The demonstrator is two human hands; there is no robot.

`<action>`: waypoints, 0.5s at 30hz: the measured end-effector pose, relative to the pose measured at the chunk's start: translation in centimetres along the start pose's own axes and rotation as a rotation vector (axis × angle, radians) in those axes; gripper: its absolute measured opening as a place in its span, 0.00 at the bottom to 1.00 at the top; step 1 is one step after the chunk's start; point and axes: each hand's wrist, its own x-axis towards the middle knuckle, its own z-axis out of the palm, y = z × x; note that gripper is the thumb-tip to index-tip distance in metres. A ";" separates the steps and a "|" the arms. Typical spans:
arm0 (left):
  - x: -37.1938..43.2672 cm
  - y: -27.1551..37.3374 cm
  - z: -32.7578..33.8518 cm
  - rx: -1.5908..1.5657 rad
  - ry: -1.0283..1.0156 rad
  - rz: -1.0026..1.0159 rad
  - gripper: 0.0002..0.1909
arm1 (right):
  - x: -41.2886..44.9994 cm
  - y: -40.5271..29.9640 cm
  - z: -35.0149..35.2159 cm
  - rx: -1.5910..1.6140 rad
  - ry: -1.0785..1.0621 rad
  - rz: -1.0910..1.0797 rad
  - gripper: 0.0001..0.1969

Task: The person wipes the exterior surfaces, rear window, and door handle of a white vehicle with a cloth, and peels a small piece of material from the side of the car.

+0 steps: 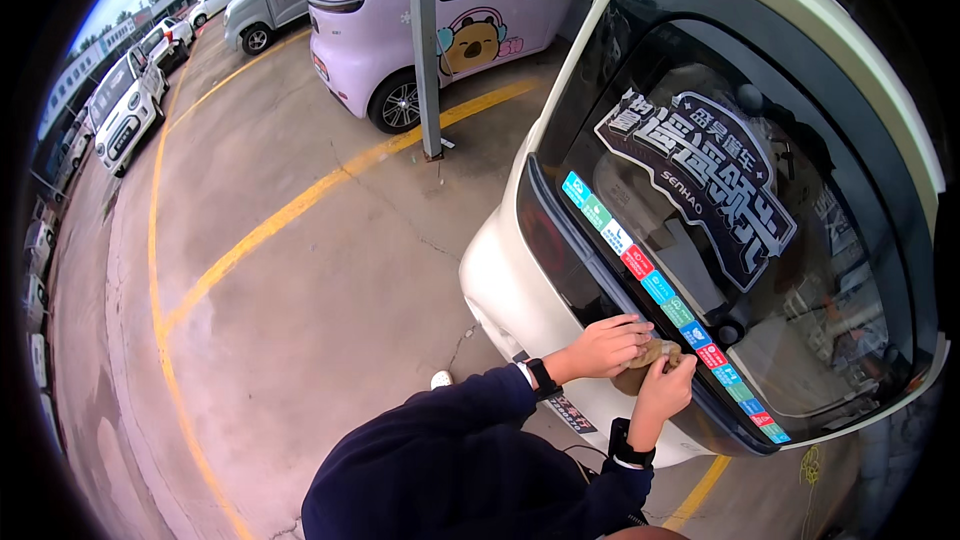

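Observation:
A crumpled, soft brown item (661,350), perhaps a cloth or a plush thing, is between my two hands at the tail of a small cream car (499,262). My left hand (609,347) rests over its left side with the fingers spread across it. With thumb and fingers, my right hand (666,388) pinches its right end. Part of the item hangs below, against the cream body, and the hands hide some of it. Just beyond the fingers runs a strip of coloured stickers (694,334) along the lower edge of the rear window (697,217).
A grey metal post (425,45) stands beside a parked lilac car (360,37). Several other vehicles, among them a white car (127,109), are parked at far left. Yellow lines (277,229) mark the concrete ground. Yellow cord (810,465) lies at lower right.

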 end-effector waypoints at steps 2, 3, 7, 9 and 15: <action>-0.2 -2.4 -2.5 0.010 -0.002 -0.018 0.09 | 0.3 -2.8 1.7 0.007 0.050 -0.038 0.10; -0.7 -3.2 -4.1 0.015 -0.036 -0.056 0.09 | -0.1 -4.2 2.6 0.019 0.070 -0.053 0.10; -1.8 -5.7 -6.9 -0.030 -0.116 -0.076 0.09 | -1.0 -7.5 5.1 -0.068 0.146 -0.101 0.12; -1.6 -6.4 -8.1 -0.001 -0.168 -0.021 0.08 | -1.1 -8.3 5.7 -0.048 0.172 -0.084 0.12; -1.2 -5.9 -8.6 -0.006 -0.215 -0.134 0.06 | 2.0 -7.7 2.3 0.383 -0.207 0.071 0.09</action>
